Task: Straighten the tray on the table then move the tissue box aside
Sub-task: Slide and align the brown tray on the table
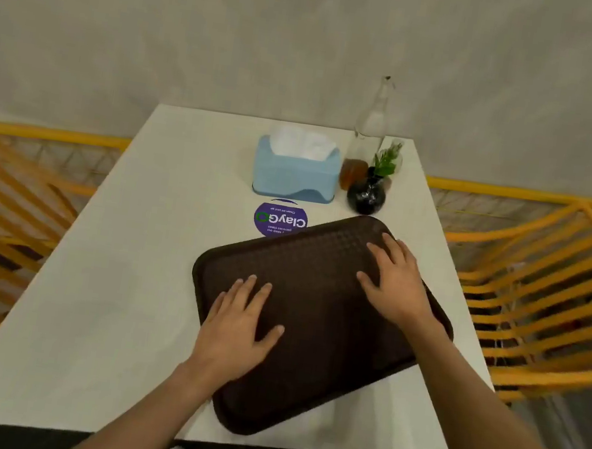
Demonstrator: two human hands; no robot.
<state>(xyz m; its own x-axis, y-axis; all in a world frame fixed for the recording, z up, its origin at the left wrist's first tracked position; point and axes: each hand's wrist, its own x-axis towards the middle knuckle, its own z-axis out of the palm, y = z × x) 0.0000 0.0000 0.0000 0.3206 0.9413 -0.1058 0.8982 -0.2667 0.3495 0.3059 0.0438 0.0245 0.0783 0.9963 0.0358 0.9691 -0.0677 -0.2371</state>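
Tabletop: white rectangular tabletop [120, 275], grey wall behind, yellow slatted chairs [543, 297] flanking.
Tray: dark brown textured plastic tray [314, 326], skewed, near front edge.
Hands: left hand [238, 326] and right hand [397, 280] flat on tray, fingers spread.
Tissue box: light blue tissue box [294, 174], far edge.

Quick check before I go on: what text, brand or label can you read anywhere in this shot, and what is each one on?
"ClayGo": large white letters, with the last letter a green ring, on the round purple sticker on the table, upside down from this view; the tray covers the sticker's near edge.
Small lines above and below that word on the sticker: too blurred to read.
Tissue box, bottle, vase, tray: no readable text.
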